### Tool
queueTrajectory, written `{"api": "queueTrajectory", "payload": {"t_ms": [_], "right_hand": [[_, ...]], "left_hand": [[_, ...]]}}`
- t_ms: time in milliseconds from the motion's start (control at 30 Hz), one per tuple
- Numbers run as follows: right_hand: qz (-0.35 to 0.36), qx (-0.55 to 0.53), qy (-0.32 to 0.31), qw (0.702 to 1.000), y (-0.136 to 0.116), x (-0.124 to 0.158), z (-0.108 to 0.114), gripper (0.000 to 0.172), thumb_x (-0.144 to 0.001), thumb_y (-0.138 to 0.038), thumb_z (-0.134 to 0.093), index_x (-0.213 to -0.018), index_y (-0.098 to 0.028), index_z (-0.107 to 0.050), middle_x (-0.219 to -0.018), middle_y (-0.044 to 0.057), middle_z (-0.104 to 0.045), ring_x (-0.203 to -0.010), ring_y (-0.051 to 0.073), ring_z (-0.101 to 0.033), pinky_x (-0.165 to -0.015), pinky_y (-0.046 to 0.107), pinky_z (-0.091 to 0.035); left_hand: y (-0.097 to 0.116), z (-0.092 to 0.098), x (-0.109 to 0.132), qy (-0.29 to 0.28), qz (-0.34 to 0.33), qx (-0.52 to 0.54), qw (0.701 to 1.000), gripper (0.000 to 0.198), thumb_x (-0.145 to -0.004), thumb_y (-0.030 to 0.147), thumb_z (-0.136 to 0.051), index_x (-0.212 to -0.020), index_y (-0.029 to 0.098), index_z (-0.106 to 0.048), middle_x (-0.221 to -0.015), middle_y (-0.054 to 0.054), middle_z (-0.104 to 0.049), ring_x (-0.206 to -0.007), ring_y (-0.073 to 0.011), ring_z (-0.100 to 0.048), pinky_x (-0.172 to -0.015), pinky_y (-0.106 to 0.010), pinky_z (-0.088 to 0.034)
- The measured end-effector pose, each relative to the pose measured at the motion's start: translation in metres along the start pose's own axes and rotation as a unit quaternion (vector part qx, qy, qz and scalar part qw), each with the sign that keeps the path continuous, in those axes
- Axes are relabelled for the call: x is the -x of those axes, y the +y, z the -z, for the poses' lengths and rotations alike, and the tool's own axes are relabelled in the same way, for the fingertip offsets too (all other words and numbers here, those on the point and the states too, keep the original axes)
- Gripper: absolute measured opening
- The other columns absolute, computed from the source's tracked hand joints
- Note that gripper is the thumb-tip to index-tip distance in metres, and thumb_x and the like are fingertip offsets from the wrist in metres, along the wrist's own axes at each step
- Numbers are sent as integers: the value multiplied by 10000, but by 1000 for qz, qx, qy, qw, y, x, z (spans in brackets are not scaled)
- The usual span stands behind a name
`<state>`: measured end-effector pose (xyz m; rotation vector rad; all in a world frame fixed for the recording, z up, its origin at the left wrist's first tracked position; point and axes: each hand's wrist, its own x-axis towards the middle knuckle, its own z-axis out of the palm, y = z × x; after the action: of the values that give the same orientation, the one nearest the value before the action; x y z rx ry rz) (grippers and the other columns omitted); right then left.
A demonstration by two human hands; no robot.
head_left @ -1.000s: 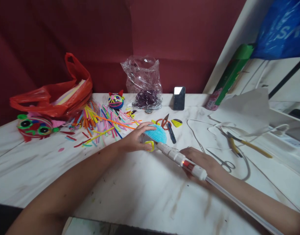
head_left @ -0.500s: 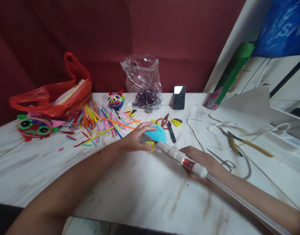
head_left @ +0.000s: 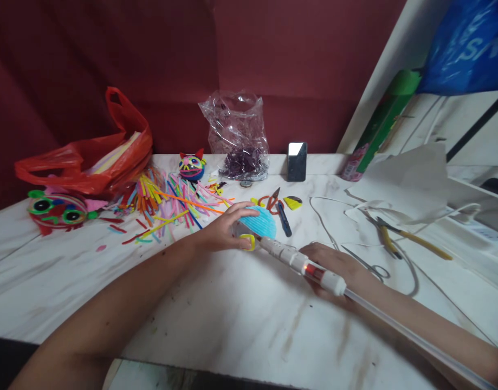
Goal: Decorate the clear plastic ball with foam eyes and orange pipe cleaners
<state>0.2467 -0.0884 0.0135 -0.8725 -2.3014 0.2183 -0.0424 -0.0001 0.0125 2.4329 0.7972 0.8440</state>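
Note:
My left hand [head_left: 230, 227] is closed around a rounded piece covered in light blue ridged strips [head_left: 262, 221], which rests low over the table. A yellow strip [head_left: 249, 242] shows by my left thumb, on the near side of that piece. In my right hand [head_left: 324, 260] is a white hot glue gun [head_left: 287, 257] with a small orange light glowing on it. A clear glue stick [head_left: 399, 327] runs out of its back end. The gun's nozzle points at the blue piece beside the yellow strip; whether they touch cannot be made out. My right fingers are partly hidden beneath the gun.
Pipe cleaners [head_left: 179, 200] lie heaped before a red plastic bag [head_left: 86, 168]. Two decorated animal figures, one larger [head_left: 57, 210] and one smaller [head_left: 192, 166], stand left. Beyond my hands are a utility knife [head_left: 284, 219] and a phone [head_left: 297, 162]. Scissors [head_left: 368, 264], pliers [head_left: 419, 242] and cables lie right.
Hardly anything differs. The glue gun's back end has shifted very slightly to the right, and both hands keep their hold.

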Motion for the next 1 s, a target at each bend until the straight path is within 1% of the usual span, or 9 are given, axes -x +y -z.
{"api": "queueTrajectory", "payload": {"t_ms": [67, 167, 333, 500, 667, 867, 1000], "right_hand": [[9, -20, 4, 1000, 1, 1, 0, 244, -751, -78, -505, -923, -234, -580, -863, 73, -694, -842, 200, -693, -704, 295, -550], [-6, -14, 2, 1000, 1, 0, 0, 254, -747, -69, -504, -925, -237, -573, -889, 81, -698, -867, 202, -688, -720, 301, -545], [2, -26, -8, 1000, 0, -1, 2, 229, -737, -70, -508, -894, -226, -569, -855, 80, -688, -810, 194, -682, -691, 301, -544], [-24, -18, -12, 999, 4, 0, 1, 189, -752, -87, -514, -866, -227, -570, -832, 76, -681, -797, 193, -680, -679, 301, -546], [3, -21, -5, 1000, 6, 1, -1, 154, -775, -91, -504, -833, -222, -561, -810, 70, -672, -778, 178, -668, -665, 294, -537], [-7, -8, -14, 1000, 11, 3, -1, 88, -806, -150, -523, -824, -230, -554, -808, 65, -664, -754, 180, -666, -642, 295, -535], [24, -12, 1, 1000, 13, 4, -3, 101, -810, -137, -516, -840, -229, -545, -801, 58, -656, -750, 174, -664, -619, 280, -523]], "left_hand": [[-1, 0, 0, 2, 3, 2, 1000, 746, -679, 499, -751, -1324, 226, -498, -1462, -171, -366, -1394, -334, -320, -1134, -501, -282], [0, 0, 0, 1, 4, 4, 1000, 743, -679, 503, -751, -1325, 237, -498, -1469, -163, -363, -1394, -333, -320, -1134, -504, -282], [0, 0, 0, -1, 3, 2, 1000, 736, -684, 504, -746, -1324, 238, -499, -1473, -160, -359, -1393, -330, -324, -1135, -497, -282], [0, 0, 0, -5, 0, 1, 1000, 745, -680, 507, -748, -1325, 232, -497, -1466, -165, -366, -1385, -331, -333, -1131, -496, -286], [3, -1, -1, -1, -14, -3, 1000, 708, -700, 483, -736, -1319, 234, -498, -1459, -164, -370, -1378, -326, -344, -1129, -497, -288], [5, -1, 0, -1, -13, -9, 1000, 693, -704, 460, -739, -1320, 254, -496, -1457, -150, -379, -1376, -324, -348, -1127, -507, -289], [6, -1, 0, -1, -10, -6, 1000, 696, -700, 471, -738, -1315, 242, -504, -1456, -158, -377, -1383, -327, -336, -1129, -505, -286]]}}
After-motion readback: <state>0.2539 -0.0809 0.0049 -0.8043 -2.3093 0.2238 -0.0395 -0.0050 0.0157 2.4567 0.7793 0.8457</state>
